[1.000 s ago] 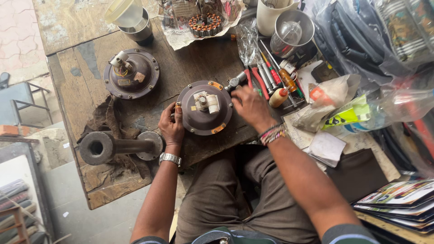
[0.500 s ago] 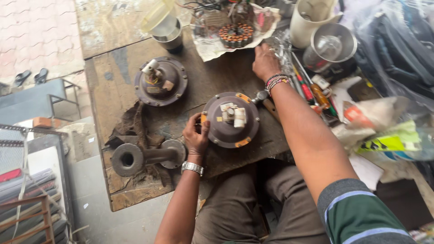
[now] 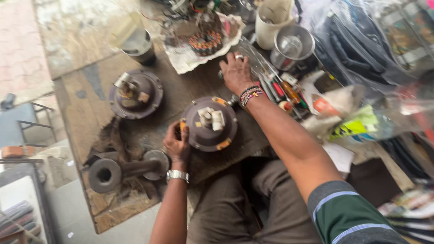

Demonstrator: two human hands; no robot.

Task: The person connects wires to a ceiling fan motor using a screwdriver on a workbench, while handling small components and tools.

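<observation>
My left hand (image 3: 177, 143) grips the left rim of a round dark motor housing (image 3: 209, 124) with orange tabs, which lies on the worn wooden bench (image 3: 90, 117). My right hand (image 3: 236, 72) reaches past it to the far side, palm down, fingers spread on the bench beside a sheet of paper (image 3: 190, 61). On that paper sits a copper-wound stator (image 3: 206, 41). The hand appears to hold nothing, though its fingertips are blurred.
A second round housing (image 3: 135, 94) lies at the left. A metal pipe fitting with flanges (image 3: 122, 169) rests near the bench's front. A metal cup (image 3: 140, 47), a white jug (image 3: 273, 20), a steel pot (image 3: 294, 45), screwdrivers (image 3: 280, 88) and plastic bags (image 3: 357, 122) crowd the back and right.
My right hand has left the housing and moved away from me to the paper with the stator. The left hand has kept its grip on the housing's rim.
</observation>
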